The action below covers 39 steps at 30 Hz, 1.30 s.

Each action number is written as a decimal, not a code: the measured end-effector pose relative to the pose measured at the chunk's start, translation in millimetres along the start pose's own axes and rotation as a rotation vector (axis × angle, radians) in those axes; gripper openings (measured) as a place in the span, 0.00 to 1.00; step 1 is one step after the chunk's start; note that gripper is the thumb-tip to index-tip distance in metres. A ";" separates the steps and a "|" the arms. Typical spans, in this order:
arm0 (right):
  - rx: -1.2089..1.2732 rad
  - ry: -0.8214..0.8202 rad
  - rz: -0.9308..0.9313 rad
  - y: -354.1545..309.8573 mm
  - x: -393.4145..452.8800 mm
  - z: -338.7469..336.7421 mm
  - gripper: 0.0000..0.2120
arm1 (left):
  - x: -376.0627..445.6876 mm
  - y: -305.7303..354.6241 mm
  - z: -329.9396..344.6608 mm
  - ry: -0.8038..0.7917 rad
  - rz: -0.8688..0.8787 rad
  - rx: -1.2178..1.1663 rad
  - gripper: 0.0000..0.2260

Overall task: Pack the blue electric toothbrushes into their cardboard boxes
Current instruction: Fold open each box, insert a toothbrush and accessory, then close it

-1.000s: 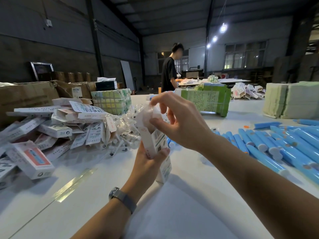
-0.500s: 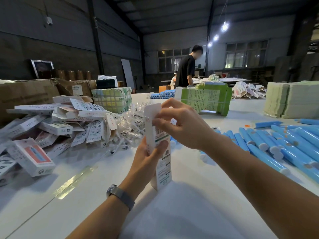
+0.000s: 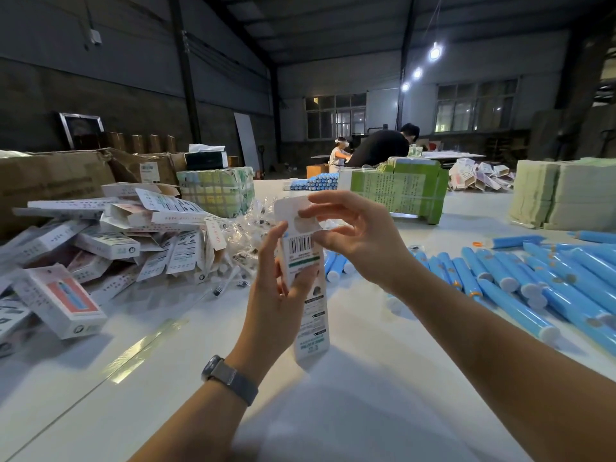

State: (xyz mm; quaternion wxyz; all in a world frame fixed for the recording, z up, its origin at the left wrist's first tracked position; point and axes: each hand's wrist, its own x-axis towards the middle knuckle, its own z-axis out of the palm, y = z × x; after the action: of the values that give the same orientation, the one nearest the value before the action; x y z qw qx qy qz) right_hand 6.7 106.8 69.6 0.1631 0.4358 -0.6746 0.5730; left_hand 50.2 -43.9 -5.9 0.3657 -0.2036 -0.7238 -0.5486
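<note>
A white cardboard toothbrush box (image 3: 308, 311) with a barcode and green print stands upright above the table centre. My left hand (image 3: 276, 295) holds its body from the left, thumb on the front and fingers behind. My right hand (image 3: 353, 235) pinches the raised hang-tab flap at the box's top. Whether a toothbrush is inside is hidden. Several blue electric toothbrushes (image 3: 520, 278) lie in rows on the table to the right, and a few more lie just behind the box.
A heap of white boxes (image 3: 110, 245) and clear plastic bags (image 3: 246, 235) lies at the left. Green bundles (image 3: 396, 191) and pale stacks (image 3: 563, 195) stand behind. Brown cartons (image 3: 50, 185) line the far left. Two people work at the back.
The box's top flap has been lifted upright by my right hand and the barcode side now faces me. The person at the back walked right and now bends over the far table.
</note>
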 end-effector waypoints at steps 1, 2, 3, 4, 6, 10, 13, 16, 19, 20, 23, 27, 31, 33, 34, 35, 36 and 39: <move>0.034 -0.014 0.010 -0.7 -0.4 0.0 0.20 | 0.3 -0.1 -0.1 -0.005 -0.015 -0.016 0.24; 0.048 -0.035 0.018 -1.3 -0.9 0.7 0.19 | 0.6 0.0 -0.3 -0.011 -0.025 -0.044 0.22; 0.036 -0.055 0.022 -1.7 -1.6 1.8 0.18 | 1.0 0.6 -0.5 -0.018 -0.029 -0.077 0.21; 0.005 -0.071 0.021 -1.7 -2.3 3.3 0.17 | 1.4 1.9 -0.6 -0.024 -0.032 -0.117 0.19; -0.037 -0.077 0.010 -2.1 -3.0 5.6 0.16 | 2.2 4.9 -1.0 -0.033 -0.048 -0.208 0.15; 0.021 -0.027 -0.001 -4.8 -2.3 5.9 0.17 | 5.3 9.0 -0.3 -0.023 -0.074 -0.298 0.09; 0.001 0.033 -0.053 -8.3 -0.9 7.9 0.22 | 6.4 8.3 0.3 -0.016 -0.077 -0.280 0.12; 0.045 0.055 -0.091 -11.5 0.2 9.5 0.36 | 6.4 6.0 -0.9 -0.022 -0.069 -0.253 0.12; 0.039 0.027 -0.091 -12.9 0.5 8.6 0.40 | 6.5 4.6 -1.5 -0.019 -0.051 -0.237 0.11; 0.028 0.020 -0.075 -13.1 0.8 7.8 0.39 | 5.9 4.4 -1.3 -0.018 -0.042 -0.239 0.11; -0.038 0.008 -0.043 -14.2 1.9 6.4 0.28 | 4.4 2.3 -1.1 -0.003 -0.056 -0.267 0.14; -0.168 -0.011 -0.058 -11.3 -0.5 10.7 0.18 | 5.5 0.3 -1.3 0.011 -0.084 -0.310 0.15; -0.162 -0.039 -0.069 -12.7 -1.2 10.6 0.09 | 6.5 0.7 1.8 0.023 -0.049 -0.249 0.14; -0.154 -0.027 -0.076 -14.3 0.3 10.7 0.07 | 5.0 1.2 2.5 0.024 -0.034 -0.228 0.14; -0.162 -0.022 -0.079 -14.8 1.2 11.4 0.07 | 4.5 1.3 2.4 0.025 -0.030 -0.214 0.14; -0.177 -0.021 -0.080 -14.6 1.4 12.6 0.07 | 4.0 1.6 2.0 0.028 -0.031 -0.201 0.14; -0.195 -0.023 -0.081 -13.8 1.4 13.9 0.08 | 3.9 1.7 1.4 0.033 -0.042 -0.192 0.15; -0.210 -0.032 -0.051 -7.3 -0.2 18.2 0.09 | 4.1 -0.3 -0.5 0.034 -0.072 -0.192 0.18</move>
State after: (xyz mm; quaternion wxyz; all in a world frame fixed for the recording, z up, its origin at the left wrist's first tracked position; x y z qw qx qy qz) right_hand 17.6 90.5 68.8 0.2117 0.4425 -0.7220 0.4879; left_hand 47.5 -44.9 -2.9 0.3368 -0.2025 -0.6685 -0.6315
